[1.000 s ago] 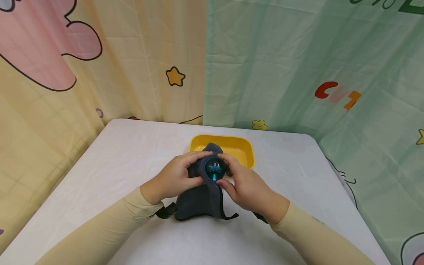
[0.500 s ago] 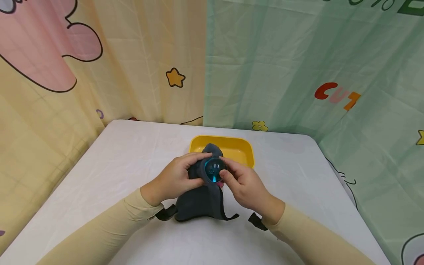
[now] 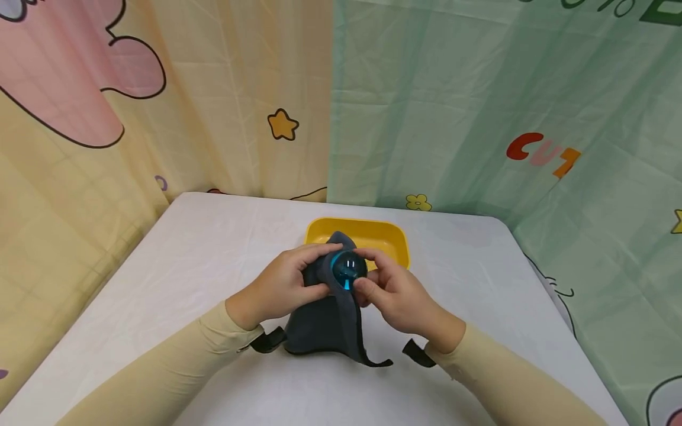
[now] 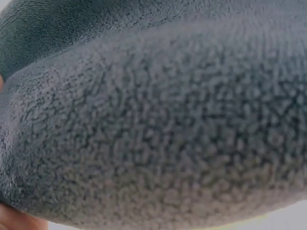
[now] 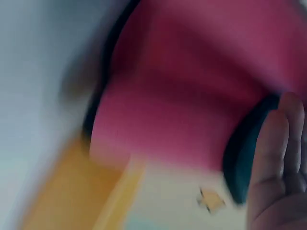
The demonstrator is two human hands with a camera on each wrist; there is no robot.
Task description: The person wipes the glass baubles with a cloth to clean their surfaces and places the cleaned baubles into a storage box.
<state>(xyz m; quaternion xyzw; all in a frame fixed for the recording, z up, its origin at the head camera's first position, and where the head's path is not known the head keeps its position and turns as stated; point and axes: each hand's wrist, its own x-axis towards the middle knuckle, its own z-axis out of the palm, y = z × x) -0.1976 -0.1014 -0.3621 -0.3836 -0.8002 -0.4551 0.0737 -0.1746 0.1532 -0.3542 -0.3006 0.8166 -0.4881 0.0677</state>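
Observation:
A piece of dark grey fabric gear (image 3: 319,328) stands bent over the middle of the table. My left hand (image 3: 288,284) grips its upper part between thumb and fingers. At its upper right side bulges a glossy, see-through blue ball or dome (image 3: 348,269); whether it is fixed to the fabric cannot be told. Thumb and forefinger of my right hand (image 3: 396,290) pinch it at its right edge. Textured grey cloth fills the left wrist view. In the right wrist view, a blurred pink lining (image 5: 177,124) with dark trim shows beside my fingers (image 5: 271,143).
Just behind the hands sits a yellow tray (image 3: 396,236), partly hidden by the fabric. Everything rests on a white-covered table (image 3: 240,219). Printed curtains (image 3: 426,106) hang behind and beside it. Black strap ends (image 3: 418,354) hang near the wrists.
My right thumb has shifted up from below the blue ball to its right edge. The fabric's lower right tip has swung slightly right and down. My left hand holds its place.

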